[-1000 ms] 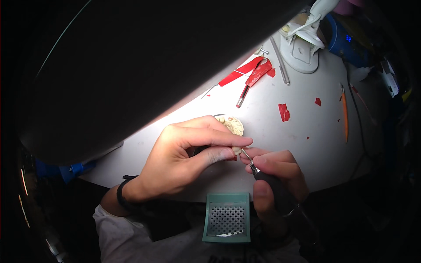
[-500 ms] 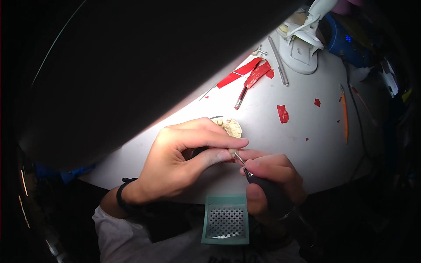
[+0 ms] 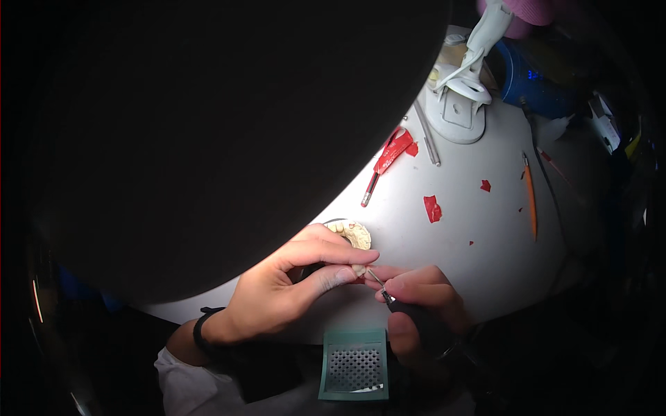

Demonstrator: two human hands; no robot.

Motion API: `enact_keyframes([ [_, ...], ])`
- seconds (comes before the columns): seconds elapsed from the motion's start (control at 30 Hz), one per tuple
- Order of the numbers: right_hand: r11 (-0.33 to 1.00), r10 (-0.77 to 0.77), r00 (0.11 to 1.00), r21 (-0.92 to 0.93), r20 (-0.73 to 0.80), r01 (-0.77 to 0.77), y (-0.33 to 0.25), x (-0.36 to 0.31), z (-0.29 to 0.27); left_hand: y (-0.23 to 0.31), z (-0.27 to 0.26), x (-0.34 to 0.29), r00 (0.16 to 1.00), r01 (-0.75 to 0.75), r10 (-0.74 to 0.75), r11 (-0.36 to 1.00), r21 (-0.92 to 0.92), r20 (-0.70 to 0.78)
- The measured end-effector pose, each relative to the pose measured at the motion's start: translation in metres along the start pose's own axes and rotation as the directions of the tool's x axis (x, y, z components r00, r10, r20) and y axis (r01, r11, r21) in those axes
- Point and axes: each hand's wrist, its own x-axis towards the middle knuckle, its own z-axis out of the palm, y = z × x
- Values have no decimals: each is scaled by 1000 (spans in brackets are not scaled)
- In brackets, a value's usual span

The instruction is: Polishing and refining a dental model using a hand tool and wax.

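Note:
Between the thumb and forefinger of my left hand (image 3: 267, 295) is a small tooth-coloured dental crown (image 3: 359, 269). My right hand (image 3: 433, 288) grips a dark rotary handpiece (image 3: 423, 324) like a pen. Its thin metal tip (image 3: 375, 278) points up and left and reaches the crown, or very close to it. The fingertips of both hands meet around the crown. Just beyond my left fingers lies a cream plaster dental model (image 3: 359, 236), partly hidden by them.
A green tray with a perforated grid (image 3: 325, 367) sits below my hands at the table's near edge. Red scraps (image 3: 432, 209), a red-wrapped pencil (image 3: 388, 156), a silver pen-like tool (image 3: 427, 135), an orange pencil (image 3: 531, 197) and a white stand (image 3: 458, 118) lie beyond. A large dark shape (image 3: 208, 139) blocks the upper left.
The view has shifted, so the table things sit lower and further left. The dark shape now covers more of the red strip. Both hands keep their grips.

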Motion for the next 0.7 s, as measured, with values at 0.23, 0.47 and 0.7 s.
enact_keyframes([
  [0.23,995,-55,997,84,56,50,8,-15,-5,-4,18,-6,982,54,-58,998,-29,-179],
  [0.47,993,91,996,74,2,-91,22,-31,14,2,53,20,990,96,-93,995,25,-106],
  [0.7,957,202,979,217,-29,-191,75,-24,32,8,70,46,989,136,-129,987,92,-71],
])
